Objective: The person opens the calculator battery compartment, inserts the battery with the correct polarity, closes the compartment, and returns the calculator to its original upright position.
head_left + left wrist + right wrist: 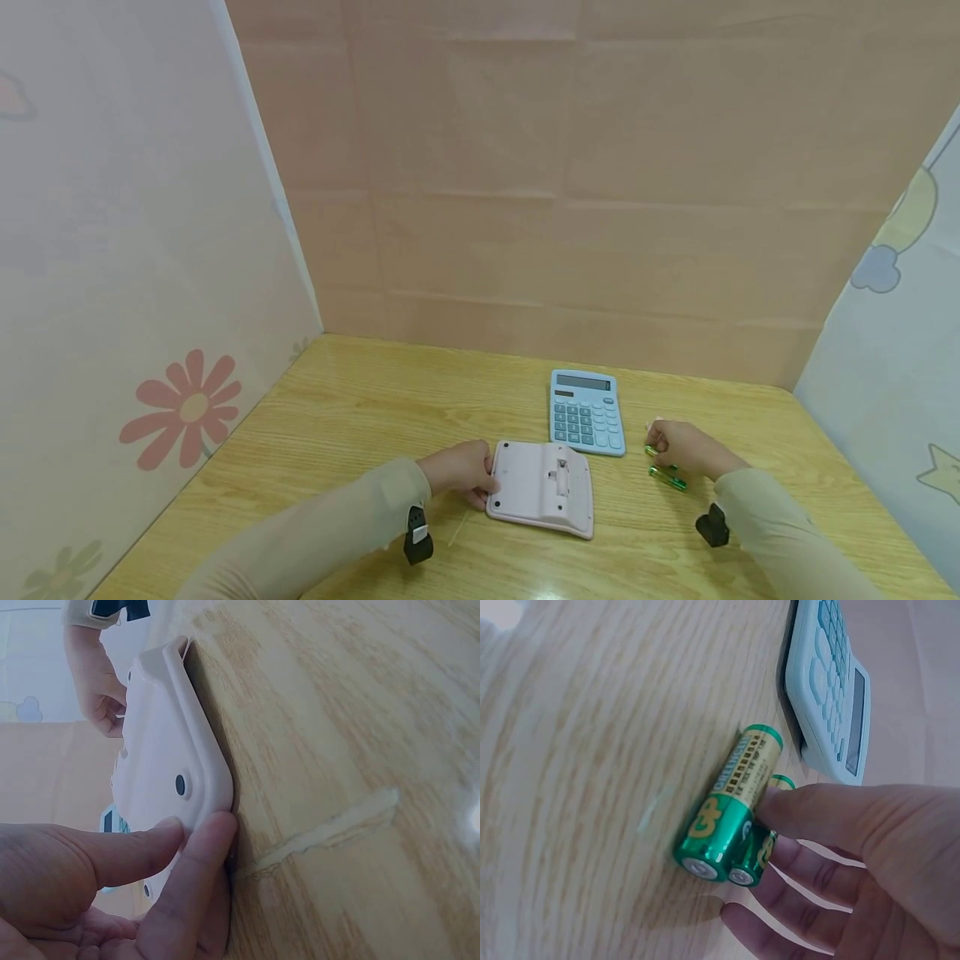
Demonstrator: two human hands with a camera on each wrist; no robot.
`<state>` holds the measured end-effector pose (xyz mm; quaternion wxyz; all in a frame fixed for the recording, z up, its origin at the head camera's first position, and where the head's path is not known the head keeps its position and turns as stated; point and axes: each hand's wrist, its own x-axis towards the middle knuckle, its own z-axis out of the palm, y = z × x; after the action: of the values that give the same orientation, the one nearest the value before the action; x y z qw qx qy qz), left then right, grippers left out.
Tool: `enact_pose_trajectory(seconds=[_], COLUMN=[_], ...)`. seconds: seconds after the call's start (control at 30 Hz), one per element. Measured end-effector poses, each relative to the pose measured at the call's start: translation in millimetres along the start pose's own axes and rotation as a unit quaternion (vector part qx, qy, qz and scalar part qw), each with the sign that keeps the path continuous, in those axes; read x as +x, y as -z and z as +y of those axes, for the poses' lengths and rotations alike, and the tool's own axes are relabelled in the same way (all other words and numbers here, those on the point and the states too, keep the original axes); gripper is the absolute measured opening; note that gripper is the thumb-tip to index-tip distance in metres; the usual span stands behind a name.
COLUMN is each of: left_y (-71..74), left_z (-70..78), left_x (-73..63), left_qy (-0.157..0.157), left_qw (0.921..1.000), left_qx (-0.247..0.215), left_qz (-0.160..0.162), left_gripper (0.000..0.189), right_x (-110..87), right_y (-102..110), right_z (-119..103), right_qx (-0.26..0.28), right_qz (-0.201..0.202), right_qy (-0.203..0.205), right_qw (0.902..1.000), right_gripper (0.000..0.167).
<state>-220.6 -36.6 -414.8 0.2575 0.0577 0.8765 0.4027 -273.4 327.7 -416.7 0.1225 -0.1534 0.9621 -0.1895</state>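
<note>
Sleeves (322, 533): pale, reaching in from the bottom of the head view; black wrist unit (417, 537) at the left cuff, another at the right.
Pale strip (330, 831): on the wood tabletop (375, 400), just beside the left hand (459, 473).
Left grip: closed on the left edge of the pink calculator (525, 482), pinching between thumb and fingers.
Pink calculator: on the table left of the batteries, back side up, dark round feet showing; battery compartment (562, 478) uncovered.
Nearer battery (667, 479): green and gold, "GP" print, lying on the wood, just below the right hand (693, 450) in the head view.
Right grip: closed on the farther battery (750, 859), thumb one side, fingers the other.
Farther battery: also green and gold, just beyond the nearer one, partly hidden by fingers.
Small pink piece (654, 422): just past the right fingertips, mostly hidden; cannot tell what.
Blue calculator (587, 414): keys up, screen at the far end, between pink calculator and right hand.
Side walls (150, 250): pale, cartoon prints, red flower at left.
Backdrop (585, 167): tan, creased.
</note>
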Motion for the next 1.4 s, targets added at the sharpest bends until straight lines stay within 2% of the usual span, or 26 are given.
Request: enact_pose_trajectory(seconds=[0.7, 0.87, 1.2, 1.4], left_y=[-0.7, -0.4, 0.6, 0.7], left_z=[0.1, 0.2, 0.8, 0.4], left_x=[-1.1, -0.8, -1.0, -0.6], left_qy=[-0.001, -0.001, 0.001, 0.004], left_qw=[1.0000, 1.0000, 1.0000, 1.0000], left_qx=[0.005, 0.004, -0.001, 0.000], left_qz=[0.001, 0.002, 0.000, -0.003], left_gripper=[0.019, 0.019, 0.019, 0.019], right_x=[-3.8, -0.9, 2.6, 0.4], right_y=[3, 7, 10, 2], right_z=[-4, -9, -49, -73], right_qx=[0.034, 0.043, 0.050, 0.083], right_qz=[0.008, 0.017, 0.024, -0.002], right_qy=[0.003, 0.026, 0.067, 0.103], right_qw=[0.9994, 0.9986, 0.9962, 0.9912], right_gripper=[0.019, 0.016, 0.015, 0.017])
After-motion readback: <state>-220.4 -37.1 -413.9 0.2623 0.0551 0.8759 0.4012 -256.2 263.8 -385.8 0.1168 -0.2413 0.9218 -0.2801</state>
